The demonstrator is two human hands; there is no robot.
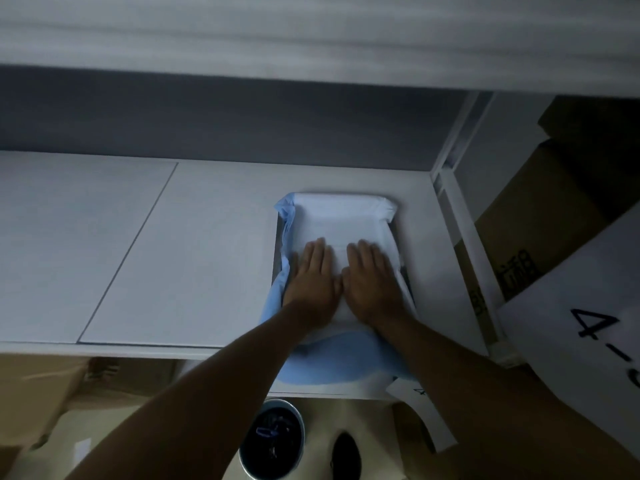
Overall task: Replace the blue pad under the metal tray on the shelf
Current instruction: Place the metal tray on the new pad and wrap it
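A blue pad (337, 216) with a white top side lies spread in the metal tray (407, 278) on the right part of the white shelf (173, 254). The pad's blue edge bunches up along the tray's left side and hangs over the shelf's front edge. Only thin strips of the tray's rim show at its left and right sides. My left hand (313, 277) and my right hand (372, 278) lie flat side by side on the pad's white face, fingers straight, pressing it down inside the tray.
A white shelf post (457, 209) stands right of the tray, with cardboard boxes (540, 209) behind it and a white sheet marked "4-" (588, 341) in front. Below the shelf stands a round bin (272, 441). Another shelf board runs overhead.
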